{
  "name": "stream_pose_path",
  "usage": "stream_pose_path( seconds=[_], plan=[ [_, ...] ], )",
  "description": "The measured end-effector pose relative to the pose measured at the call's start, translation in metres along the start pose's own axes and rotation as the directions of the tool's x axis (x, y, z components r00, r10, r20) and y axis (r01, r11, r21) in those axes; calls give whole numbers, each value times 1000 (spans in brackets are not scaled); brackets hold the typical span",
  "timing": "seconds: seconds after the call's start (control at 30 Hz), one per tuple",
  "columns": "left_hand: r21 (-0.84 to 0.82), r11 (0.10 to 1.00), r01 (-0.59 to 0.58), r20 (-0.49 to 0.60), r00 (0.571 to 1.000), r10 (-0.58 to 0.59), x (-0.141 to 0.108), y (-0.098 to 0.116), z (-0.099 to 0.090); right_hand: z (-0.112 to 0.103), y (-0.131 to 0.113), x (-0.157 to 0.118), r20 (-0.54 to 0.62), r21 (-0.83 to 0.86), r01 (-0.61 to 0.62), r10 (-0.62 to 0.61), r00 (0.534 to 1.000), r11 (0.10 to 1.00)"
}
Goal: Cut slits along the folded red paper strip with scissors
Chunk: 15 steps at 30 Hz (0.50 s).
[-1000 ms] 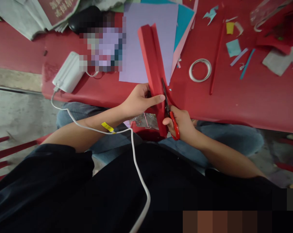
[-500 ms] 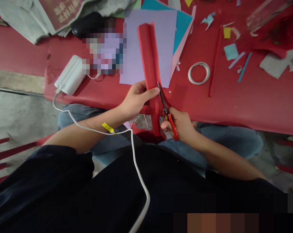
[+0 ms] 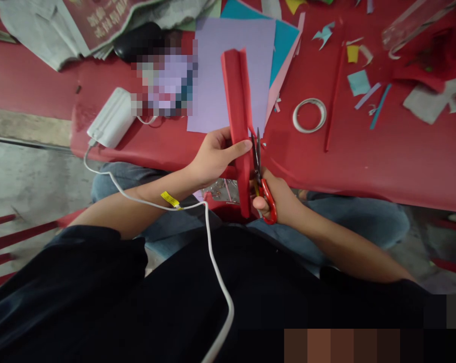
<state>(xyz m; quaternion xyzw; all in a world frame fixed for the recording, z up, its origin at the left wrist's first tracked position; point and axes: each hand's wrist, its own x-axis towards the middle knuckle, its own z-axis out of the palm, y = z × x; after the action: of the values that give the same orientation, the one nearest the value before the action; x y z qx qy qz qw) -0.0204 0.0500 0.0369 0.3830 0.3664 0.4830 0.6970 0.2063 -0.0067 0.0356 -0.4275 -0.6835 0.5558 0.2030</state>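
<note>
Red tabletop (image 3: 371, 174) spreads behind folded red paper (image 3: 239, 106) pinched by the left hand (image 3: 213, 157), the right hand (image 3: 282, 196) gripping scissors (image 3: 258, 170) alongside.

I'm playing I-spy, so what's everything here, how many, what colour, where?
Flat table: 1, red, across picture
Folded paper strip: 1, red, over table edge
Open metal scissors: 1, red-handled, beside strip
Rectangular paper sheets: several, lilac, blue, pink, mid-table
Round ring: 1, white, right of sheets
Thin stick-like piece: 1, red, right of ring
Paper scraps: many, mixed, table's right
Plastic-looking item: 1, clear, upper right
Boxy device: 1, white, table's left
Tagged cable: 1, white, plugged into device
Rounded object: 1, black, upper left
Printed paper: 1, maroon, upper left
Floor: 1, grey, lower left
Left hand: 1, bare, holding strip
Right hand: 1, bare, holding scissors
Legs: 2, blue-jeaned, below table
</note>
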Motion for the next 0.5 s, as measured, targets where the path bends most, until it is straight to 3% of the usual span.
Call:
stream_pose_path(
  seconds=[0.33, 0.5],
  plan=[
    [155, 980, -124, 34, 992, 120, 3, -2, 0, 1, -4, 1, 17, -101, 16, -15, 1000, 995],
    [196, 974, -114, 75, 992, 101, 3, 1, 0, 1, -11, 0, 48, -70, 25, -21, 999, 997]
  ],
)
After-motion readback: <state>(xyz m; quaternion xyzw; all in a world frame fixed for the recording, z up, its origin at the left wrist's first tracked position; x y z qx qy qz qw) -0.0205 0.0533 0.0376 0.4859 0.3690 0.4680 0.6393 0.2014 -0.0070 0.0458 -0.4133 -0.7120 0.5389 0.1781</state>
